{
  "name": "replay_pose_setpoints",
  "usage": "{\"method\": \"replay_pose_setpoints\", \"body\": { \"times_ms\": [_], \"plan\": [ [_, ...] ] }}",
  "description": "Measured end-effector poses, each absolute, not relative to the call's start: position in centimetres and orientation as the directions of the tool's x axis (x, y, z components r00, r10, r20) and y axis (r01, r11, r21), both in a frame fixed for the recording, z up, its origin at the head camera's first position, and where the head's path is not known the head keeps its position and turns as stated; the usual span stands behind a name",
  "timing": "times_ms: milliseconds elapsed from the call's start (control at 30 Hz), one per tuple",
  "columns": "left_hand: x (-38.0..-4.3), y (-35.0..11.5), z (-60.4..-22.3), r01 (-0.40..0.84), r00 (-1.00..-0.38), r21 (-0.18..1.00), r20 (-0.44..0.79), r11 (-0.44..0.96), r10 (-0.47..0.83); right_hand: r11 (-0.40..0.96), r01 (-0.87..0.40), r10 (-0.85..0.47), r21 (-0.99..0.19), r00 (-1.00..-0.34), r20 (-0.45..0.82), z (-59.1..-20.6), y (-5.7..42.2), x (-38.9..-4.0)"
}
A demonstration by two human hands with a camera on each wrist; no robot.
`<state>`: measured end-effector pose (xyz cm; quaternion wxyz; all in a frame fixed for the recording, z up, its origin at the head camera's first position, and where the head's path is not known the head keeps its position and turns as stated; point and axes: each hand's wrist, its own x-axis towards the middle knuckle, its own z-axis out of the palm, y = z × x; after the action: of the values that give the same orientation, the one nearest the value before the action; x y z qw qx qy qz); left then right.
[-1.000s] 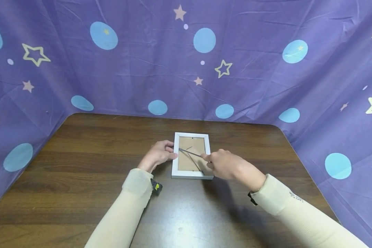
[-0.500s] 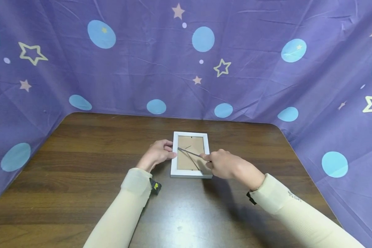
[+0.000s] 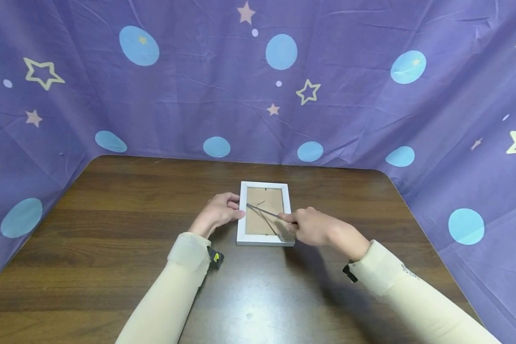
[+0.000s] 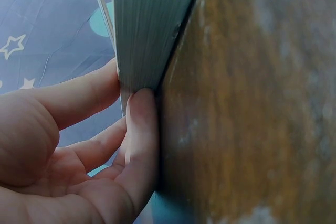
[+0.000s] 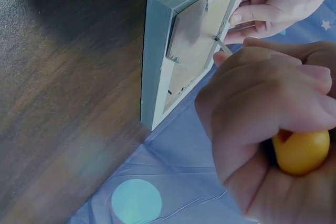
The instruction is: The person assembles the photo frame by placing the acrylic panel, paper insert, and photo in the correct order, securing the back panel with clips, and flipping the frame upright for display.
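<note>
A white picture frame (image 3: 242,229) lies on the table with its beige backing board (image 3: 258,227) facing up. My left hand (image 3: 217,213) holds the frame's left edge. In the left wrist view, the thumb and a finger meet the frame's side (image 4: 149,30). My right hand (image 3: 314,227) grips a screwdriver, its fingers wrapped round the yellow handle (image 5: 302,153). The thin metal shaft (image 3: 263,210) slants across the backing, its tip at the inner left edge of the frame. On the backing a support flap (image 5: 189,30) stands partly raised in the right wrist view.
The frame rests on a dark brown wooden table (image 3: 146,210). Small dark tabs (image 5: 169,92) show at the backing's edges. A purple cloth (image 3: 176,95) with stars and blue spots hangs behind the table and at its sides.
The head view has shifted slightly. Both hands, the screwdriver and the picture frame stay in almost the same places relative to each other.
</note>
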<state>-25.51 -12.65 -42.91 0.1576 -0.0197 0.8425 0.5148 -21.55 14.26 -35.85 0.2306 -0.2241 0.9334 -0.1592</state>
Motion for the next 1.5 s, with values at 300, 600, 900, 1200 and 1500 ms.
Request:
{"method": "replay_pose_setpoints", "body": {
  "times_ms": [300,600,900,1200,1500],
  "plan": [
    [-25.3,-12.8,-42.9,-0.204,-0.949,0.855,-0.292,0.477,0.119,0.834,-0.376,-0.513,-0.404,-0.797,-0.319,-36.7,14.5,-21.5],
    [-25.4,-12.5,-43.4,-0.176,-0.956,0.855,-0.267,0.487,0.123,0.787,-0.586,-0.602,-0.195,-0.798,-0.032,-38.6,14.5,-19.0],
    [-25.4,-12.3,-43.1,-0.188,-0.953,0.857,-0.277,0.48,0.12,0.795,-0.594,-0.597,-0.124,-0.802,0.022,-38.4,14.1,-18.2],
    [-25.4,-12.1,-42.8,-0.198,-0.95,0.87,-0.284,0.451,0.132,0.807,-0.578,-0.578,-0.126,-0.815,0.036,-38.3,14.0,-17.9],
    [-25.5,-12.3,-42.9,-0.21,-0.949,0.872,-0.29,0.441,0.122,0.8,-0.566,-0.579,-0.201,-0.815,-0.012,-37.8,13.9,-18.3]
  ]
}}
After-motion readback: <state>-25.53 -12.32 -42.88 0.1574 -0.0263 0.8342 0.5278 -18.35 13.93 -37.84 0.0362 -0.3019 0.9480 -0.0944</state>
